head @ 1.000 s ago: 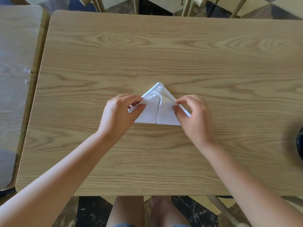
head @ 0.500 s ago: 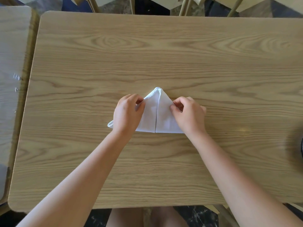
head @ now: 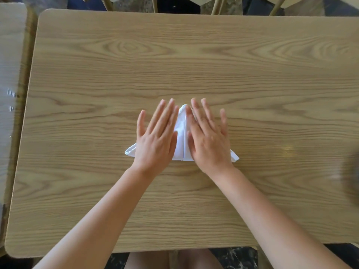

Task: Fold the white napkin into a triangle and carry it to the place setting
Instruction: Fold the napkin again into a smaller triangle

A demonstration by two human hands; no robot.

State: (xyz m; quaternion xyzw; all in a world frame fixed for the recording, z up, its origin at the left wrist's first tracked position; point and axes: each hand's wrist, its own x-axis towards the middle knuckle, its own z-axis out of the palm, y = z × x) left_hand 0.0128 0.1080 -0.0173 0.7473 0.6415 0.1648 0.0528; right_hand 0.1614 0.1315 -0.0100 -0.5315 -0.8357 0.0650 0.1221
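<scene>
The white napkin [head: 182, 136] lies flat on the wooden table [head: 174, 55] as a triangle, its point facing away from me and a seam running down its middle. My left hand [head: 157, 136] rests flat on the left half, fingers straight and spread. On the right half my right hand [head: 208, 136] lies flat in the same way. Only the centre strip, the tip and the two lower corners of the napkin show beside the hands. Neither hand grips anything.
A second table [head: 9, 74] stands close on the left. Chair legs [head: 215, 4] show beyond the far edge. At the right edge a dark blurred object [head: 351, 177] sits on the table. My knees are under the near edge.
Both hands have let go of the napkin's folded edges and flattened out on top of it, fingers extended. The napkin's lower corners now stick out on both sides.
</scene>
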